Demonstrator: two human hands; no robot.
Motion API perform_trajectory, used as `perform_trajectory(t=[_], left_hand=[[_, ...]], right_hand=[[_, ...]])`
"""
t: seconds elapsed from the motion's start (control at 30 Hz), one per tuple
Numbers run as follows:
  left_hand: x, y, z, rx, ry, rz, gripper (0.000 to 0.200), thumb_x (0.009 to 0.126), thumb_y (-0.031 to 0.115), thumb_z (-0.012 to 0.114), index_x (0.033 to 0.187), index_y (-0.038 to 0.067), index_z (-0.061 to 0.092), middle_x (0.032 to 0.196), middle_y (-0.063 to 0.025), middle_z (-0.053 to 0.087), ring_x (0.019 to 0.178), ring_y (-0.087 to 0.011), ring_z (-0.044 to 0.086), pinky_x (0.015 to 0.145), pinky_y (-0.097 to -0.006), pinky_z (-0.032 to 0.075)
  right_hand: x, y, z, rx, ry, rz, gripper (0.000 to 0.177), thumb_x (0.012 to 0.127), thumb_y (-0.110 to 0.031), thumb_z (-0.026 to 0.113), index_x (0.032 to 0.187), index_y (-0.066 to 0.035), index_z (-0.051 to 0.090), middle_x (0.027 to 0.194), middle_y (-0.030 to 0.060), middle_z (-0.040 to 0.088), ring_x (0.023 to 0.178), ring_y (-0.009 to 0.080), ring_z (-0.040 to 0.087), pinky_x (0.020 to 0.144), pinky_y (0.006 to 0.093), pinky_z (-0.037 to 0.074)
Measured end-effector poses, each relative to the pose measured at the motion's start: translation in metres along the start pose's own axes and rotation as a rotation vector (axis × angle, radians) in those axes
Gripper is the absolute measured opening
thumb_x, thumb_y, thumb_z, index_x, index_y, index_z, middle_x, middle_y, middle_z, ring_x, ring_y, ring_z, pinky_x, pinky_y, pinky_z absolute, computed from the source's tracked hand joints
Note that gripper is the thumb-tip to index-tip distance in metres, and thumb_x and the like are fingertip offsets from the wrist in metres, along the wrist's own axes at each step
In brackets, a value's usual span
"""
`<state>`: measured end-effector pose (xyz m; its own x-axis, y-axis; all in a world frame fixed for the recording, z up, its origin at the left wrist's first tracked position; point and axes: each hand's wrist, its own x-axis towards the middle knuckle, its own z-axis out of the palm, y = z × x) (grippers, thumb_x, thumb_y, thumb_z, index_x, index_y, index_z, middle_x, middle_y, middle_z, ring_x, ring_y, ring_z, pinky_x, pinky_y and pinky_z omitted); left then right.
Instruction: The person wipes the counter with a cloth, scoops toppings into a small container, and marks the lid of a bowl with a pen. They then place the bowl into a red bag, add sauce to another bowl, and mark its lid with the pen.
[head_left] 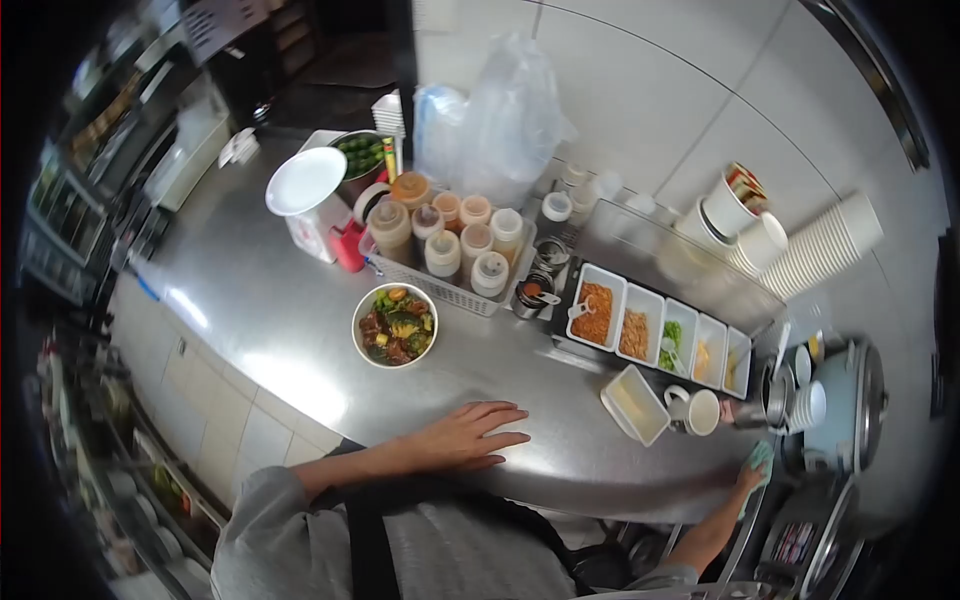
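Observation:
My left hand [472,437] is held over the steel counter [560,465] near its front edge, fingers apart and holding nothing. Farther back and to its left sits a white bowl [357,343] of vegetables and dark glazed pieces. At the counter's right end, my right hand [748,480] is closed on a pale green cloth [763,461]. A white rectangular tub [622,408] and a cream mug [703,413] stand between the two hands, nearer the right one. Some of the right fingers are hidden by the cloth.
A basket [430,277] of several squeeze bottles stands behind the bowl. A topping station [645,333] with several white trays lies right of it. Stacked paper cups [825,245] and a light blue cooker [838,410] are at the far right. Plastic bags [505,120] hang on the wall.

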<state>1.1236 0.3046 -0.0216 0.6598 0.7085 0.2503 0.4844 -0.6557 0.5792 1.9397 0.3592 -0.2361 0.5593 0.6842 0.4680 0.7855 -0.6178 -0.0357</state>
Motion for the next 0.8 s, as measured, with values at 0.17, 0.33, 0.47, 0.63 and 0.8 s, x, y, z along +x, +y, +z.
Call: perform_trajectory(t=[0.17, 0.33, 0.47, 0.63, 0.8], left_hand=[[0.007, -0.005, 0.032, -0.069, -0.058, 0.026, 0.048, 0.080, 0.018, 0.062, 0.125, 0.012, 0.046, 0.133, -0.0116, 0.039, 0.122, -0.0295, 0.038, 0.099, -0.0419, 0.034], [0.013, -0.014, 0.075, -0.778, -0.204, -0.232, 0.052, 0.086, 0.026, 0.058, 0.133, 0.011, 0.039, 0.139, -0.0119, 0.033, 0.126, -0.0289, 0.035, 0.099, -0.0413, 0.037], [0.021, 0.001, 0.084, -1.425, -0.338, -0.848, 0.057, 0.089, 0.030, 0.056, 0.137, 0.012, 0.033, 0.140, -0.0161, 0.033, 0.128, -0.0254, 0.034, 0.099, -0.0400, 0.037], [0.018, -0.030, 0.136, -1.513, -0.004, -0.609, 0.057, 0.085, 0.055, 0.048, 0.103, 0.002, 0.056, 0.091, -0.0104, 0.060, 0.079, -0.0202, 0.059, 0.070, -0.0351, 0.048], [-0.014, -0.052, 0.027, -1.291, -0.213, -0.718, 0.074, 0.086, 0.066, 0.031, 0.092, -0.001, 0.062, 0.082, -0.0106, 0.063, 0.068, -0.0215, 0.062, 0.057, -0.0305, 0.051]], right_hand=[[-0.042, -0.053, -0.066, 0.143, -0.216, -0.081, 0.029, 0.076, -0.014, 0.054, 0.101, 0.000, 0.061, 0.083, 0.0204, 0.063, 0.076, 0.0331, 0.061, 0.070, 0.0417, 0.047], [-0.186, -0.187, -0.168, 0.452, -0.345, -0.049, 0.013, 0.072, -0.005, 0.055, 0.081, 0.002, 0.062, 0.075, 0.0177, 0.063, 0.068, 0.0246, 0.061, 0.064, 0.0353, 0.048], [-0.299, -0.299, -0.267, 1.353, -0.953, 0.214, 0.014, 0.078, -0.002, 0.057, 0.090, -0.003, 0.063, 0.075, -0.0030, 0.058, 0.068, 0.0063, 0.050, 0.060, 0.0202, 0.037], [-0.366, -0.432, -0.378, 1.507, -0.975, 0.071, 0.013, 0.086, -0.005, 0.054, 0.096, -0.001, 0.062, 0.080, 0.0002, 0.061, 0.069, 0.0072, 0.054, 0.064, 0.0204, 0.041], [-0.387, -0.484, -0.398, 1.686, -0.847, 0.262, 0.018, 0.086, -0.005, 0.054, 0.102, 0.000, 0.061, 0.087, 0.0041, 0.062, 0.075, 0.0100, 0.058, 0.068, 0.0231, 0.046]])
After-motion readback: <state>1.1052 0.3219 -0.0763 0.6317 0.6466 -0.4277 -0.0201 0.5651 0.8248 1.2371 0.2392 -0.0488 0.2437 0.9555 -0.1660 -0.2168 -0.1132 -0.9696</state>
